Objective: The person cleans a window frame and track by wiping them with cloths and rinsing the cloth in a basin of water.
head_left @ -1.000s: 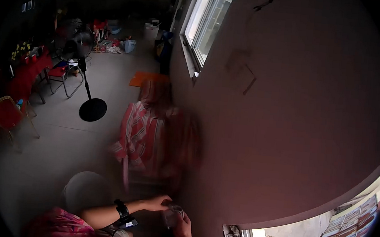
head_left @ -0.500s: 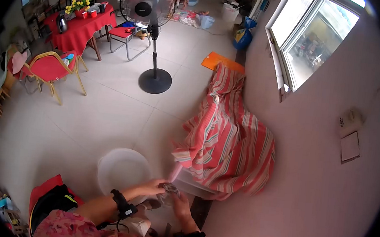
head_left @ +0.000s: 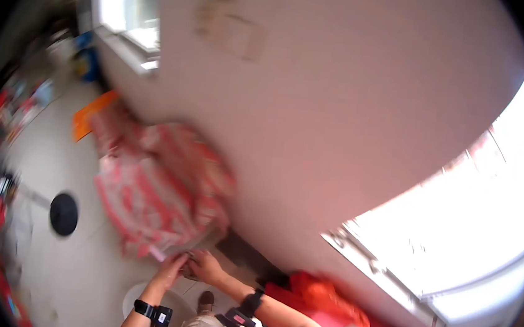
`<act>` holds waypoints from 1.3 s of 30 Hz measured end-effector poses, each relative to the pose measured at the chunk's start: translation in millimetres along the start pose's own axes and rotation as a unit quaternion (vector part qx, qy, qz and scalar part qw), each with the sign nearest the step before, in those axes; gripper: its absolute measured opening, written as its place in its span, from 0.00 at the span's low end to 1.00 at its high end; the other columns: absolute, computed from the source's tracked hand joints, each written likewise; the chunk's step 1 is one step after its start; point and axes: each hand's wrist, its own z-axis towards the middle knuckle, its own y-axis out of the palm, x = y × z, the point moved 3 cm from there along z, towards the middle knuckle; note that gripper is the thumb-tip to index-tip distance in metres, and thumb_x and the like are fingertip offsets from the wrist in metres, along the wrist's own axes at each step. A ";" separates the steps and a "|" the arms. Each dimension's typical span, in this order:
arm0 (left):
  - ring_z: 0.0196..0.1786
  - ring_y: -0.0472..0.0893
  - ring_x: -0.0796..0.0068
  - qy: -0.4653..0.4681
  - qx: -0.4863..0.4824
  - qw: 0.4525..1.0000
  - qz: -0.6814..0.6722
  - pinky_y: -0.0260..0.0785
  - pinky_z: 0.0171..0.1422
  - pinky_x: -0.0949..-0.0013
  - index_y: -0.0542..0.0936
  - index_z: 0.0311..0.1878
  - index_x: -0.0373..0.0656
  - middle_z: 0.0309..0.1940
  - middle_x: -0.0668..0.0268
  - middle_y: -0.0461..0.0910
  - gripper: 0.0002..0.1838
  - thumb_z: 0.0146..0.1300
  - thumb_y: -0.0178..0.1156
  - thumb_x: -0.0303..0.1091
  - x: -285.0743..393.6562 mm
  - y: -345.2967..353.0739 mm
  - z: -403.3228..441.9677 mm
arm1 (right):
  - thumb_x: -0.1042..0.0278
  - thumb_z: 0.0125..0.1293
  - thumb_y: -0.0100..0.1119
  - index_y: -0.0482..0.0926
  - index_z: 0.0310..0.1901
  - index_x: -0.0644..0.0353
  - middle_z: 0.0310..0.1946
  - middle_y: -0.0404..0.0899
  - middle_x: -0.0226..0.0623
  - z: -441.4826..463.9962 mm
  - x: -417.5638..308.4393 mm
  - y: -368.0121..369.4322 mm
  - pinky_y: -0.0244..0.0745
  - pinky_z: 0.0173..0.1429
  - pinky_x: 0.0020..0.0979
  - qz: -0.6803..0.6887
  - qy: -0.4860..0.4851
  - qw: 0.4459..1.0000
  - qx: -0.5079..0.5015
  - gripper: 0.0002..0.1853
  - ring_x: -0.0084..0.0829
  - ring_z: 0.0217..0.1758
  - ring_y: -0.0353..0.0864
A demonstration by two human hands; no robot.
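Note:
My left hand and my right hand are close together in front of my body, fingers closed around a small bunched greyish-brown item, possibly cloth; it is blurred and mostly hidden by the fingers. Just beyond them, a red, white and grey striped cloth lies draped over a pale plastic box, of which only the near edge shows. Below my left hand, partly behind the forearm, a white round basin stands on the floor. Both wrists wear black straps with small devices.
A pink wall runs along the right, with a bright window and its sill. Below it lie an orange-red bag and a red surface. The fan's black base stands at left; an orange sheet lies past the cloth.
My view has swung to the right, bringing in a second window and the red things beneath it. Both hands still hold the bunched item. The striped cloth and fan now appear farther left.

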 end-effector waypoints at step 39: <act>0.35 0.78 0.77 0.236 -0.259 0.818 0.457 0.72 0.41 0.74 0.74 0.48 0.35 0.39 0.62 0.77 0.11 0.63 0.48 0.22 -89.5 486.7 131.2 | 0.64 0.52 0.67 0.75 0.47 0.63 0.41 0.78 0.50 -659.9 400.2 -480.1 0.72 0.51 0.38 -0.096 0.542 0.541 0.636 0.22 0.45 0.45 0.78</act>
